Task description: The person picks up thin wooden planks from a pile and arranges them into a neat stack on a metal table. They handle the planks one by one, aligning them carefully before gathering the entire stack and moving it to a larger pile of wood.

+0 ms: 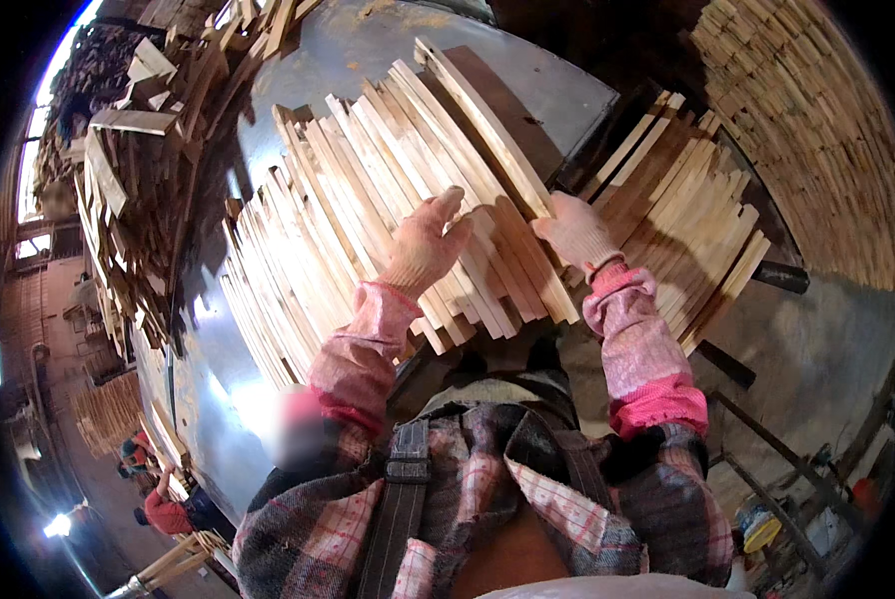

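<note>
Pale wooden strips [338, 190] lie side by side in a wide row on a grey metal table [348, 50]. My right hand [579, 236], in a light knit glove, is closed on the near end of one wooden strip [482, 125]. That strip slants up and away to the far left, a small gap apart from the row. Over the row's middle, my gloved left hand [428, 243] has its thumb and fingers apart and grips nothing; whether it touches the strips I cannot tell.
A second batch of strips [682, 215] lies at right on dark bars. Behind it rises a tall stack of strips [807, 130]. Loose scrap wood [133, 180] is heaped at far left. At lower left, a person in red [168, 511] works near the table.
</note>
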Motion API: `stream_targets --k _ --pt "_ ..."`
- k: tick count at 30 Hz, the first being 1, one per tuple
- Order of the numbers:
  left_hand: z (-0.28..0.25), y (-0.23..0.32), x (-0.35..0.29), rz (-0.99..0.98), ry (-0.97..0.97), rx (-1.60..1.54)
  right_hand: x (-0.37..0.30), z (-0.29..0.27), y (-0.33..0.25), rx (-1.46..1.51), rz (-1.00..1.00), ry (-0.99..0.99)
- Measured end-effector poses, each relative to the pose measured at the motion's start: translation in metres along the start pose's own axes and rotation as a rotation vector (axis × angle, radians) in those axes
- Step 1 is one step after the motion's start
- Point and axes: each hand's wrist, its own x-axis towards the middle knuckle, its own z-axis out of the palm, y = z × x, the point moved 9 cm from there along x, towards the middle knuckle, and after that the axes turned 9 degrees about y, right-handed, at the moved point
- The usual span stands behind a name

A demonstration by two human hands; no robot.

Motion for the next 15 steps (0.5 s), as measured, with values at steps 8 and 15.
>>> stream_targets --k 8,15 --pt "0.028 0.046 0.045 0.088 -0.005 0.121 0.028 0.018 0.000 0.062 0.031 0.084" --pt "0.027 0.053 0.057 0.044 0.043 0.274 0.029 0.015 -0.028 0.059 0.016 0.074"
